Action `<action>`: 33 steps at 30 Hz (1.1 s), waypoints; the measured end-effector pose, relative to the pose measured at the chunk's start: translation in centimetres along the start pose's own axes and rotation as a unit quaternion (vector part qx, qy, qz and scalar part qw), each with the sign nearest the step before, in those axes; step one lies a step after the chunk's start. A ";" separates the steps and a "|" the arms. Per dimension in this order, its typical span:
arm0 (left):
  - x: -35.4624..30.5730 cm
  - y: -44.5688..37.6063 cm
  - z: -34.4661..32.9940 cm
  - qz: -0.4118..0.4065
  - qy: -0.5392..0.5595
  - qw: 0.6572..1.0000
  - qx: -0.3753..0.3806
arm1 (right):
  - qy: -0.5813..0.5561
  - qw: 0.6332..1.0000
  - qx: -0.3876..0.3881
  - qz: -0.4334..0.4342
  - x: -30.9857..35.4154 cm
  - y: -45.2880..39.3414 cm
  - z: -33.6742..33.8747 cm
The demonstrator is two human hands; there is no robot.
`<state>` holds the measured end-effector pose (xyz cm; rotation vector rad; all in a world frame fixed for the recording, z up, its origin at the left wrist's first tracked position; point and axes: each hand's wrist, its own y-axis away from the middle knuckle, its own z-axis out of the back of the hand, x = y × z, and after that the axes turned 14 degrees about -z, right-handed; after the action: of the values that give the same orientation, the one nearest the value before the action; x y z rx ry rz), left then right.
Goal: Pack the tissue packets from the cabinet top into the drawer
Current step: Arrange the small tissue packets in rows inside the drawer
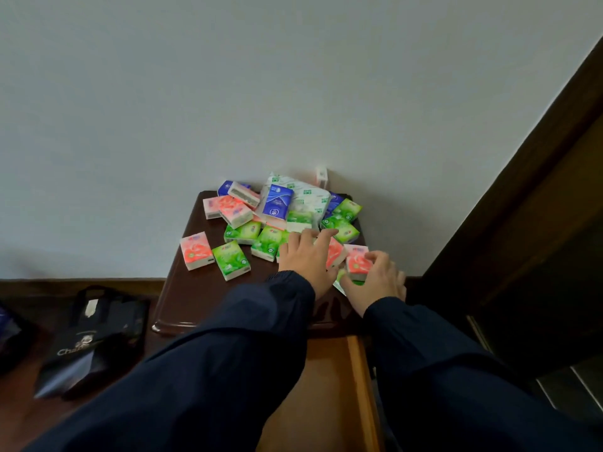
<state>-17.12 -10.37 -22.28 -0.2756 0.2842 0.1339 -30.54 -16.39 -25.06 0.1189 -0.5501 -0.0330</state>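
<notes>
A pale wall (228, 93) fills the upper part of the view, and a dark wooden door frame (528, 197) is seen running diagonally down the right side. Both forearms are covered by dark navy sleeves (208, 370), extended forward from the bottom edge. The dark brown cabinet top (195, 301) is seen set against the wall, and below its front edge the drawer (326, 386) is seen pulled open, its light wooden floor and right wall visible between the sleeves. A black carrier bag (94, 340) with white lettering is noted on the floor to the left of the cabinet. The tissue packets (270, 220) are spread over the cabinet top in a loose heap: pink, green and blue ones, with a larger white-and-green pack (303, 194) lying toward the wall. A pink packet (196, 251) and a green packet (231, 260) lie near the left edge, just beside each other and apart from the heap. The left hand (308, 259) is laid over packets near the middle, fingers spread and mostly straight, fingertips resting on a pink packet; no closed grip is shown. The right hand (375, 282) is curled round a small stack at the right front corner, a pink packet (357, 261) on top and a green one under it, thumb and fingers pressed on opposite sides.
</notes>
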 end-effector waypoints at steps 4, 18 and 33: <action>0.0 -2.2 -1.0 0.006 -0.030 0.998 0.062 | -0.036 0.999 -0.002 0.004 -0.7 -0.9 -0.3; -0.7 -0.1 -1.0 0.015 -0.003 0.999 -0.041 | -0.220 0.975 -0.004 0.012 -1.1 0.6 1.1; 8.2 25.5 1.6 0.282 0.306 0.870 -0.265 | -0.091 0.908 0.409 -0.005 -1.0 16.1 -4.8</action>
<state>-13.19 15.13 -29.57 -0.7833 0.9674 0.7190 -28.88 0.13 -27.67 0.9474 -0.7246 0.1837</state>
